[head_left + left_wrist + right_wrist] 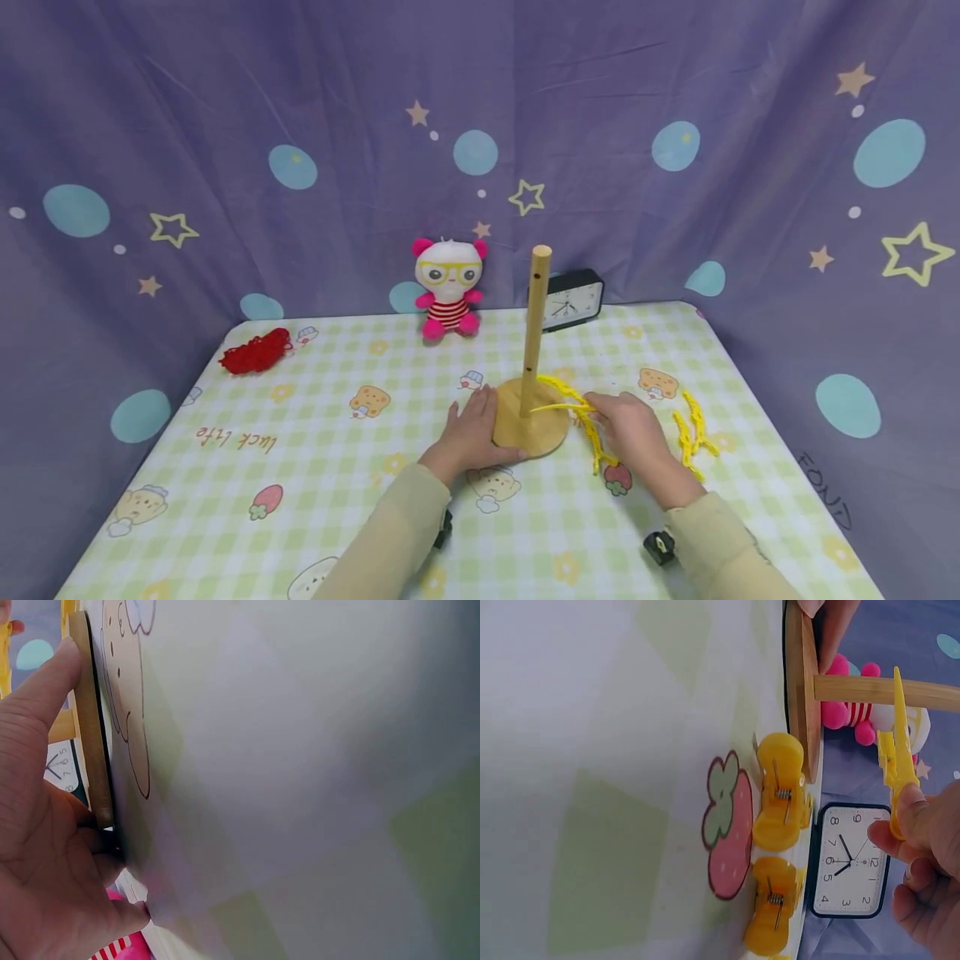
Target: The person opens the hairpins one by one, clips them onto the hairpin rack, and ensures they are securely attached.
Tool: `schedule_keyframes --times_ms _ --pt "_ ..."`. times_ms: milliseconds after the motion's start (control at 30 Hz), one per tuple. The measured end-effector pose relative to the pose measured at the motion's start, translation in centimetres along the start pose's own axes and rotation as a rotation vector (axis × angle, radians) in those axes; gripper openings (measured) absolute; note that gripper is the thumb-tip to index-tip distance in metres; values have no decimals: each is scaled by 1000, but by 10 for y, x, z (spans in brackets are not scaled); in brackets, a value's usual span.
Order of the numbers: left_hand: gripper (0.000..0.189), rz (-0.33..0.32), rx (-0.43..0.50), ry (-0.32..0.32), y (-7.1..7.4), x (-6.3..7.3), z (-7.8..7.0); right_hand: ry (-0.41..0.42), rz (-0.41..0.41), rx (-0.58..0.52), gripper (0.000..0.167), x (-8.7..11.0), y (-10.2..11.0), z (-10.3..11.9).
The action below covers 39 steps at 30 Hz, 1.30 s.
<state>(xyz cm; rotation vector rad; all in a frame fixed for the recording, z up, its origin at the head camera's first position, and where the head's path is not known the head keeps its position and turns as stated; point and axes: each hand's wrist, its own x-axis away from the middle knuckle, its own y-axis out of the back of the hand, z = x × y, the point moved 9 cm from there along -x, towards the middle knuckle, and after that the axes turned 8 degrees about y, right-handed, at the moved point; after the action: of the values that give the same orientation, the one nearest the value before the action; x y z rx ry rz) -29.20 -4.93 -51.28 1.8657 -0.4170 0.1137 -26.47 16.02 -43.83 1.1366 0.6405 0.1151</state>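
Observation:
A round wooden stand (508, 425) with an upright post (534, 333) rises from the table; small dark holes show in the post. At the base's left rim, my left hand (471, 429) grips the edge, thumb (49, 686) along the near side and fingers around the far side. Right of the post, my right hand (633, 429) pinches a yellow pointed plastic piece (901, 727), its tip beside the post's lower part. Below that hand lie yellow plastic clips (778, 795) with metal springs, joined in a branch-like row (592, 437) near the base.
More yellow clip pieces (686, 437) lie to the right. At the back stand a panda plush (448, 287) and a black-framed clock (573, 302), partly behind the post. A red tangled bundle (257, 352) lies far left. A purple curtain (360, 233) borders the table.

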Motion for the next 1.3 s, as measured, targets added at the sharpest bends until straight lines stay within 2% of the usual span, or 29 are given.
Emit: schedule_keyframes --times_ms 267,533,767,1300 --pt "118 -1 -12 5 -1 0 0 -20 36 13 31 -6 -7 4" --pt "117 -12 -4 -7 0 1 -1 20 -5 5 32 -10 -10 11" --pt "117 -5 -3 -2 1 2 -1 16 4 -23 32 -17 -17 15" --pt "117 -14 0 9 2 1 -1 89 -31 -21 31 -31 -25 33"
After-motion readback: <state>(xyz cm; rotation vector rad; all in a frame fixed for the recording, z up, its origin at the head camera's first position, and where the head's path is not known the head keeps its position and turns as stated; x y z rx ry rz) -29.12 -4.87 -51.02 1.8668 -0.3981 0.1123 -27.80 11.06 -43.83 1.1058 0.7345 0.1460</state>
